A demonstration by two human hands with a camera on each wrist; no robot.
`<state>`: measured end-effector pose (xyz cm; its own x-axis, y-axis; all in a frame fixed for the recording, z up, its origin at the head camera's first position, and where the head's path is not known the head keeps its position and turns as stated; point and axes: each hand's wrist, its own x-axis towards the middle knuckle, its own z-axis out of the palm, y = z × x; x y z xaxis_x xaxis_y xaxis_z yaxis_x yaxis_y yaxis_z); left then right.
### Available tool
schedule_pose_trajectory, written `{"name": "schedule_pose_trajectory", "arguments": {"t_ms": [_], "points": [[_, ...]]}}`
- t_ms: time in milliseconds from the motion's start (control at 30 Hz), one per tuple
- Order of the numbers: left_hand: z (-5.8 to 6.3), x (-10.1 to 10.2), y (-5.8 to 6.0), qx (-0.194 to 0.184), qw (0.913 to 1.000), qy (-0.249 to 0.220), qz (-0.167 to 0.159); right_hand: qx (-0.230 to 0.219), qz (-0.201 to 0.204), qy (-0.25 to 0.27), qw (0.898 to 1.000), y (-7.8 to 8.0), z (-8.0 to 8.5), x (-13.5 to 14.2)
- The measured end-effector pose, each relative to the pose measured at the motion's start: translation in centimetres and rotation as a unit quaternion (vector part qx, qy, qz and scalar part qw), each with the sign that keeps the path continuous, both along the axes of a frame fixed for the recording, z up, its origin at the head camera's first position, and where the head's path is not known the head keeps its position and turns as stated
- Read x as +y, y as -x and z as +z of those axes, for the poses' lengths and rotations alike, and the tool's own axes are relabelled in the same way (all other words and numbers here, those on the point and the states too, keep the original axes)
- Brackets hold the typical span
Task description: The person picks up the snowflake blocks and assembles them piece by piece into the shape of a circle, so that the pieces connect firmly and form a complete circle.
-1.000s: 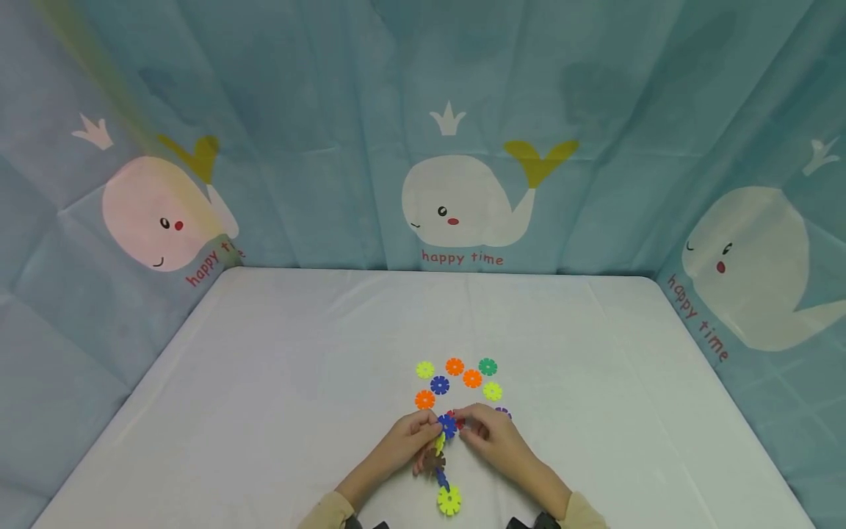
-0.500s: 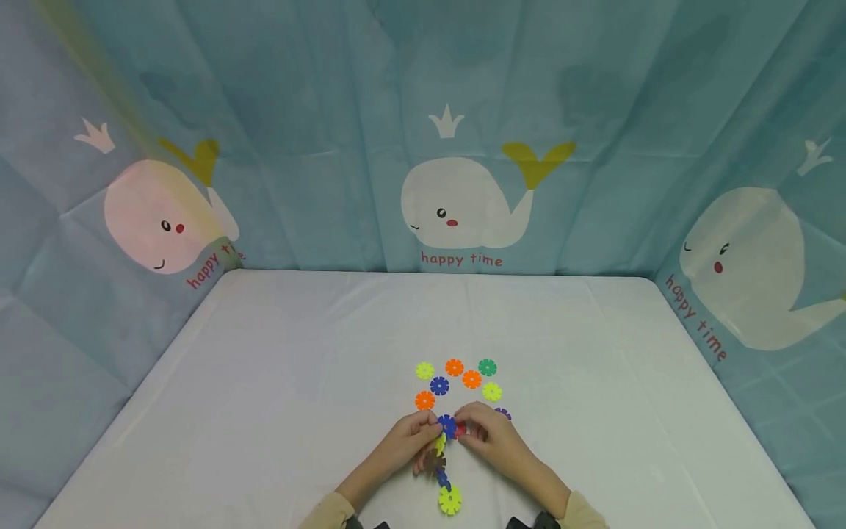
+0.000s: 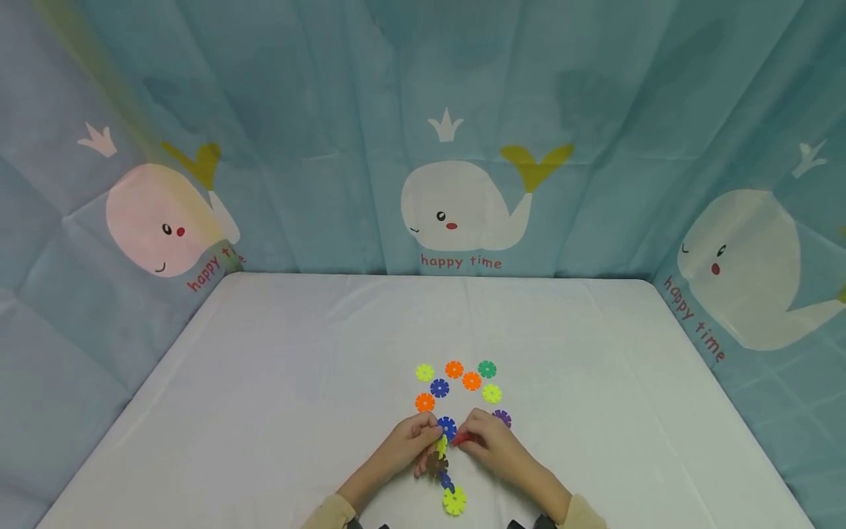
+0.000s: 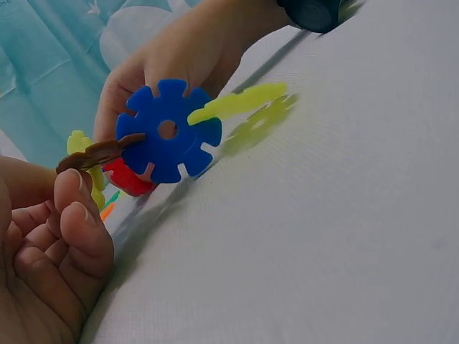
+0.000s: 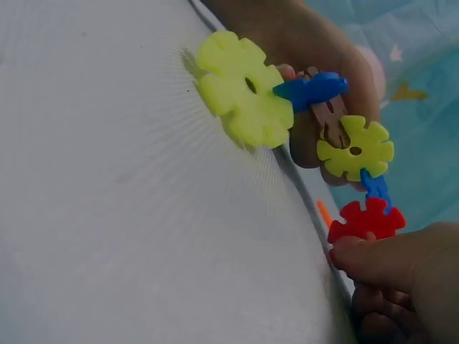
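A blue curtain (image 3: 317, 206) hangs round the white table (image 3: 284, 382). On the near side, the left hand (image 3: 411, 441) pinches a toy chain (image 3: 437, 465); the right hand (image 3: 490, 442) pinches a red wheel (image 5: 368, 218).

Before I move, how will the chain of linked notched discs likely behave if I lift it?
The chain is probably light: it looks made of thin plastic. It should stay fairly stiff, since it interlocks at notched rims. The yellow end disc might twist loose, as only one notched joint seems to tie it to the neighbouring blue disc.
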<state>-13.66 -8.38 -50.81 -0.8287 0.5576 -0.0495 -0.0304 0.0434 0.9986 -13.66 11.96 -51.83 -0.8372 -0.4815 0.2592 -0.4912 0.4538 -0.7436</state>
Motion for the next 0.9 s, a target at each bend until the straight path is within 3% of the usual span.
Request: {"name": "schedule_pose_trajectory", "arguments": {"t_ms": [167, 333, 400, 500, 667, 900], "points": [[-0.5, 0.0, -0.2, -0.01, 0.9999, -0.001, 0.006, -0.022, -0.044, 0.031, 0.998, -0.2, -0.4, 0.0], [-0.2, -0.1, -0.1, 0.0, 1.0, 0.009, -0.001, -0.068, -0.079, 0.123, 0.987, -0.1, -0.3, -0.2], [0.0, -0.2, 0.1, 0.005, 0.9999, 0.013, -0.008, -0.086, -0.072, 0.162, 0.98, 0.0, 0.0, -0.3], [0.3, -0.3, 0.3, 0.004, 0.9997, 0.01, -0.02, -0.08, -0.042, 0.196, 0.976, -0.1, 1.0, -0.4], [0.4, -0.6, 0.3, -0.022, 0.9989, -0.003, -0.041, -0.036, 0.008, 0.173, 0.984, -0.5, 2.8, -0.5], [0.5, -0.6, 0.2, -0.018, 0.9977, -0.012, -0.064, -0.017, 0.032, 0.173, 0.984, -0.7, 2.8, -0.3]]}}
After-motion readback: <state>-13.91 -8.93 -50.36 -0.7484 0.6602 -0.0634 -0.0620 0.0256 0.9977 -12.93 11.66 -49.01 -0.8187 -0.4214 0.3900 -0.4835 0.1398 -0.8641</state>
